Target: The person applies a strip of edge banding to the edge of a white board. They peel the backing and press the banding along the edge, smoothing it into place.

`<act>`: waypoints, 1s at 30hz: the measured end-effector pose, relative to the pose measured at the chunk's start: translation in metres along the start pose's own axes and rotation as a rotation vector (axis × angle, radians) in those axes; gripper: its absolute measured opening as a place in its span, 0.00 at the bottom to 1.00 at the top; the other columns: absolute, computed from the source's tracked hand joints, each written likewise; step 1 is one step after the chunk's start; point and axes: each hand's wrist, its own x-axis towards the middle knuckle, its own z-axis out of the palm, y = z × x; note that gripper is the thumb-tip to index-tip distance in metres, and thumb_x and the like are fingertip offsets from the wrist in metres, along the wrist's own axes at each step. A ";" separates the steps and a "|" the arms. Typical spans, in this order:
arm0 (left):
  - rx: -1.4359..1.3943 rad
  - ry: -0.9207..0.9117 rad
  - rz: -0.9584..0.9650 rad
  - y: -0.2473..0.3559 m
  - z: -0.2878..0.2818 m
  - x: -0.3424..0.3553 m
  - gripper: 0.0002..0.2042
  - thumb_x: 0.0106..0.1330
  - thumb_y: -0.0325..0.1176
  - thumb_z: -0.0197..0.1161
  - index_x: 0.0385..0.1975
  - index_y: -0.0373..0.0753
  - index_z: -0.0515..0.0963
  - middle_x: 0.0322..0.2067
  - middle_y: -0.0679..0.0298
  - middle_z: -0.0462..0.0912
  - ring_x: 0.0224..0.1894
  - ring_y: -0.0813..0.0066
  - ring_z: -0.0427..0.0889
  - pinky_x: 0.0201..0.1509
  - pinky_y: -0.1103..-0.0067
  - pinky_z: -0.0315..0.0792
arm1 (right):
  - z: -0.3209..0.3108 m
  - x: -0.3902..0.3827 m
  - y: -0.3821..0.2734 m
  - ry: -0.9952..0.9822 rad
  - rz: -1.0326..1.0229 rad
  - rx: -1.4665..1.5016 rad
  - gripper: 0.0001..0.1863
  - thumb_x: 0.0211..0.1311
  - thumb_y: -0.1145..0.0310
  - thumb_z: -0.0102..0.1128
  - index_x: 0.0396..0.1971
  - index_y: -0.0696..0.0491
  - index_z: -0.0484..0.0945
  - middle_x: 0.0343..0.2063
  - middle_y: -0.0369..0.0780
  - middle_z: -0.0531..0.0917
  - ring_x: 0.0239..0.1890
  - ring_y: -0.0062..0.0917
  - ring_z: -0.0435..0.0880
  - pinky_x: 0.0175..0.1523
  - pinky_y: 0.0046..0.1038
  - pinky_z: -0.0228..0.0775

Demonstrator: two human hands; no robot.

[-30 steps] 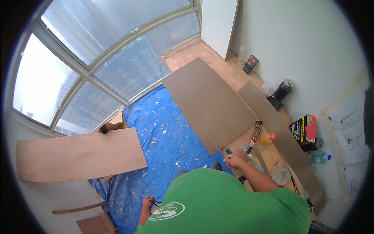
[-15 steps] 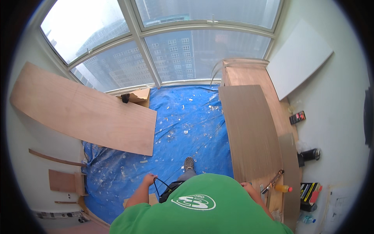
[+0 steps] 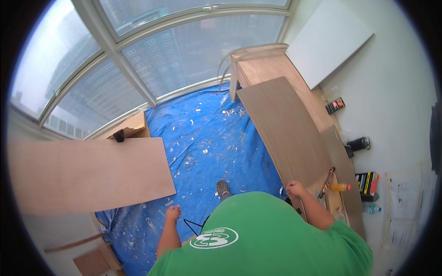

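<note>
My left hand (image 3: 173, 213) hangs over the blue sheeting with its fingers curled closed, and nothing shows in it. A thin black cord loop (image 3: 193, 224) lies beside it, close to my body. My right hand (image 3: 295, 188) is raised in front of the near end of a brown wood-grain panel (image 3: 285, 124), fingers curled in. Whatever those fingers may hold is hidden. A pair of long-handled pliers or a similar tool (image 3: 326, 183) lies right of that hand, beside a bottle of orange liquid (image 3: 340, 187).
Blue plastic sheeting (image 3: 202, 138) strewn with scraps covers the floor. A pale plywood sheet (image 3: 96, 170) juts in from the left, near a cardboard box (image 3: 133, 126). A wooden bench (image 3: 267, 69) and a white board (image 3: 329, 41) stand right, by the windows.
My view has turned, and the plywood and windows sit farther left. My right hand has lifted from near the bench's edge. My left hand has come away from the black cord.
</note>
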 end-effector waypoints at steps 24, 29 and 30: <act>0.528 -0.213 0.440 0.140 -0.049 0.102 0.15 0.69 0.45 0.64 0.35 0.38 0.84 0.25 0.64 0.84 0.27 0.74 0.81 0.32 0.71 0.75 | 0.040 0.052 -0.120 0.171 -0.219 -0.100 0.09 0.56 0.62 0.67 0.34 0.50 0.85 0.32 0.42 0.88 0.36 0.35 0.87 0.41 0.39 0.78; 0.371 0.007 0.360 0.188 -0.029 0.105 0.15 0.69 0.42 0.64 0.38 0.34 0.86 0.27 0.62 0.86 0.29 0.76 0.81 0.35 0.75 0.76 | 0.029 0.094 -0.149 0.132 -0.295 -0.129 0.08 0.56 0.64 0.62 0.34 0.48 0.85 0.34 0.44 0.88 0.39 0.41 0.87 0.45 0.42 0.78; 0.319 0.016 0.359 0.195 -0.021 0.103 0.15 0.69 0.41 0.64 0.39 0.33 0.86 0.28 0.62 0.86 0.29 0.76 0.81 0.35 0.75 0.77 | 0.021 0.106 -0.156 0.115 -0.280 -0.128 0.08 0.56 0.64 0.62 0.34 0.48 0.85 0.34 0.44 0.88 0.39 0.41 0.87 0.45 0.42 0.78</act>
